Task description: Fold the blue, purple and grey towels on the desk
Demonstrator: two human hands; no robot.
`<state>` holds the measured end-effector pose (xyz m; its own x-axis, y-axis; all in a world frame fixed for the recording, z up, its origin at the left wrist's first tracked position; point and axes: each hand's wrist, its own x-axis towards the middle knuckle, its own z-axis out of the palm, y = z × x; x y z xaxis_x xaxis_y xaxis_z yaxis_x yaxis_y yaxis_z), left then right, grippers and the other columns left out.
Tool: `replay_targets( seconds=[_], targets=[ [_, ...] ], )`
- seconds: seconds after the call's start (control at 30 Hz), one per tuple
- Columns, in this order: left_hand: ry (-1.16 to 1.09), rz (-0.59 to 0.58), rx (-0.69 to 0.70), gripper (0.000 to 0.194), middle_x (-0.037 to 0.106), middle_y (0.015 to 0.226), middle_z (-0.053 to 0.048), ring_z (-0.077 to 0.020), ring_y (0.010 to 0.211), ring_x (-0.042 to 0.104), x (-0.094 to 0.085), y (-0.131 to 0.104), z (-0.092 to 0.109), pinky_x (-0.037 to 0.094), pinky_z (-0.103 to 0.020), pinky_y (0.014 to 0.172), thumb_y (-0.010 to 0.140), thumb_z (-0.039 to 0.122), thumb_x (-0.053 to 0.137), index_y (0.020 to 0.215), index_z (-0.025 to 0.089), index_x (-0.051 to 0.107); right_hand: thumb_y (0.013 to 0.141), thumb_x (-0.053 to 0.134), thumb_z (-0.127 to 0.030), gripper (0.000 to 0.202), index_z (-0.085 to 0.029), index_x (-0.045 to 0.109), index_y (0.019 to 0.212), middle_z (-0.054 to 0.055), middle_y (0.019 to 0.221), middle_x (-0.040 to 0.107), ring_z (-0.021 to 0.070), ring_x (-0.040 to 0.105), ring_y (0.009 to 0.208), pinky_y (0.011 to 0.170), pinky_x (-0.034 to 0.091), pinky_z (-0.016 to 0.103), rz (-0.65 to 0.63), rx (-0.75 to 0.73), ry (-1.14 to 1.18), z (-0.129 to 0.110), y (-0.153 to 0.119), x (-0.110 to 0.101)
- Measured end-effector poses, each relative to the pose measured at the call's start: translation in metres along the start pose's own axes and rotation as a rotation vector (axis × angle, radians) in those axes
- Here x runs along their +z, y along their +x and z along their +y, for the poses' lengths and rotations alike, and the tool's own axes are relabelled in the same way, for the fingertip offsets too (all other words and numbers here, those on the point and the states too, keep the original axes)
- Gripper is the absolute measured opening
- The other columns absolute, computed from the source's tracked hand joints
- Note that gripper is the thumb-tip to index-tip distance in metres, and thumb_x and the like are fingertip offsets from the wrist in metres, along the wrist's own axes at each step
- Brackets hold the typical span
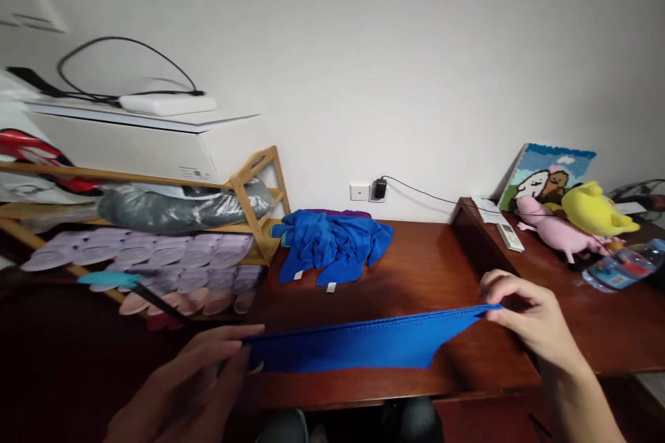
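Note:
A blue cloth (358, 342) with a stitched edge is stretched between my two hands above the front of the brown wooden table (415, 277). My left hand (192, 377) pinches its left end, with the thumb partly in shadow. At the right end, my right hand (524, 311) grips the corner between thumb and fingers. The cloth's upper edge is taut and rises slightly to the right, while the rest hangs below it. Farther back on the table lies a crumpled pile of blue cloth (332, 242) with white tags, and some purple fabric shows behind it.
At left stands a wooden rack (260, 204) with rows of slippers (181, 256) and a white box (129, 145) on top. A raised brown surface at right holds a remote (510, 237), plush toys (561, 228) and a plastic bottle (623, 266). A black charger (381, 188) is plugged into the wall.

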<state>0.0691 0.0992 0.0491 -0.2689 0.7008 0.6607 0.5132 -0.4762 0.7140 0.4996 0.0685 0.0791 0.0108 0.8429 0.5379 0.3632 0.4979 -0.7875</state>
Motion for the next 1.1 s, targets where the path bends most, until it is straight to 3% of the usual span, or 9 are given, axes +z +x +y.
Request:
replay_targets(
  seconds=[0.1,0.17,0.27,0.4,0.53,0.67,0.8,0.97,1.1],
  targets=[
    [-0.152,0.042,-0.092,0.013,0.084,0.094,0.002,-0.0229,0.089,0.081,0.036,0.017,0.005,0.071,-0.042,0.091,0.084,0.044,0.079,0.095,0.036,0.075,0.081,0.095,-0.042,0.027,-0.022,0.077,0.078,0.004,0.077,0.068,0.018,0.064,0.073,0.064,0.052,0.027,0.049,0.051,0.047,0.01,-0.004,-0.014],
    [-0.217,-0.059,-0.139,0.018,0.084,0.093,0.0,-0.0213,0.088,0.081,0.071,0.03,-0.011,0.07,-0.036,0.087,0.082,0.045,0.08,0.092,0.03,0.075,0.081,0.094,-0.046,0.031,-0.022,0.076,0.077,0.004,0.079,0.07,0.0171,0.064,0.073,0.063,0.051,0.027,0.048,0.152,0.042,0.035,-0.002,-0.018],
    [-0.212,-0.253,-0.181,0.024,0.084,0.095,-0.004,-0.0207,0.091,0.08,0.137,0.039,-0.062,0.067,-0.031,0.085,0.084,0.046,0.075,0.092,0.024,0.075,0.078,0.092,-0.058,0.042,-0.02,0.076,0.081,0.004,0.079,0.07,0.0175,0.063,0.073,0.066,0.052,0.028,0.037,0.338,0.006,0.098,0.005,-0.014],
    [0.005,-0.495,-0.256,0.019,0.085,0.099,-0.005,-0.0213,0.099,0.08,0.227,0.024,-0.14,0.063,-0.031,0.091,0.089,0.036,0.061,0.094,0.024,0.075,0.072,0.084,-0.075,0.06,-0.018,0.077,0.09,0.007,0.082,0.074,0.0208,0.067,0.077,0.074,0.055,0.033,0.046,0.527,-0.074,0.205,0.015,0.01],
    [0.095,-0.643,-0.268,0.016,0.084,0.088,-0.007,-0.023,0.092,0.081,0.288,-0.003,-0.191,0.061,-0.029,0.08,0.085,0.02,0.059,0.08,0.024,0.074,0.08,0.075,-0.063,0.044,-0.019,0.073,0.081,0.01,0.084,0.078,0.0248,0.072,0.081,0.08,0.057,0.035,0.057,0.665,-0.337,0.287,0.02,0.044],
    [0.227,-0.686,-0.229,0.019,0.085,0.095,-0.009,-0.0243,0.091,0.08,0.314,-0.017,-0.222,0.059,-0.03,0.081,0.087,0.018,0.059,0.09,0.023,0.078,0.093,0.062,-0.042,0.025,-0.021,0.075,0.09,0.009,0.098,0.081,0.0256,0.076,0.096,0.09,0.056,0.035,0.033,0.684,-0.459,0.329,0.019,0.063],
    [0.341,-0.684,-0.147,0.028,0.084,0.103,-0.012,-0.0255,0.093,0.078,0.327,-0.023,-0.244,0.056,-0.033,0.086,0.095,0.022,0.052,0.106,0.023,0.079,0.1,0.056,-0.033,0.024,-0.025,0.076,0.111,0.007,0.117,0.081,0.0255,0.074,0.113,0.099,0.053,0.035,-0.009,0.7,-0.601,0.352,0.017,0.07],
    [0.373,-0.682,0.0,0.035,0.082,0.113,-0.012,-0.0268,0.11,0.074,0.335,-0.023,-0.257,0.054,-0.036,0.099,0.099,0.023,0.045,0.11,0.023,0.078,0.106,0.051,-0.032,0.031,-0.023,0.075,0.123,0.01,0.129,0.077,0.0258,0.069,0.123,0.104,0.049,0.034,-0.049,0.704,-0.76,0.366,0.016,0.083],
    [0.362,-0.705,0.094,0.032,0.082,0.107,-0.008,-0.0241,0.107,0.072,0.33,-0.023,-0.261,0.054,-0.036,0.1,0.096,0.02,0.045,0.099,0.025,0.077,0.108,0.05,-0.034,0.034,-0.021,0.075,0.127,0.013,0.131,0.074,0.0268,0.068,0.123,0.104,0.048,0.034,-0.074,0.687,-0.831,0.365,0.013,0.09]
  ],
)
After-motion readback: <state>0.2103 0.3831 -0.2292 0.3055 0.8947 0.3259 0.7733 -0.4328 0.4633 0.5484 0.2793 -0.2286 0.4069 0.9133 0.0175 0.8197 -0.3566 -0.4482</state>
